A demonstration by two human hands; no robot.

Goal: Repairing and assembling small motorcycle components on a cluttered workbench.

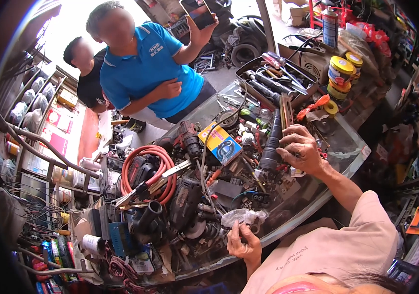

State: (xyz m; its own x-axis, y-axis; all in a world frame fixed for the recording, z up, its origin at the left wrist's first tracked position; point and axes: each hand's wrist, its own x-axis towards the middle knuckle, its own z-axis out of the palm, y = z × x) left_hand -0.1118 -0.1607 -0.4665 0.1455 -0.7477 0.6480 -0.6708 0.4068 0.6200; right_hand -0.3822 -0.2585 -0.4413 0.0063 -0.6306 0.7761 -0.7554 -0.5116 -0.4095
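Note:
Low in the middle, my left hand (244, 244) is curled, its fingertips at the lower edge of a crumpled clear plastic bag (243, 217). The fingers seem to pinch that edge. My right hand (301, 149) hovers farther up over the glass-topped counter, fingers bent and apart from the thumb. Its fingertips come close to a long black ribbed tube (271, 147), like a torch; whether they touch it is unclear. Left of the tube lies a yellow-and-blue box (221, 143) among small metal parts. A drill (188, 138) lies beyond the box.
A coiled red hose (166, 191) and black power tools (185, 203) crowd the counter's left. A tool tray (312, 81) and yellow tins (340, 71) stand at the far right. Across the counter, one person in a blue shirt (138, 73) holds up a phone (197, 12); another stands behind.

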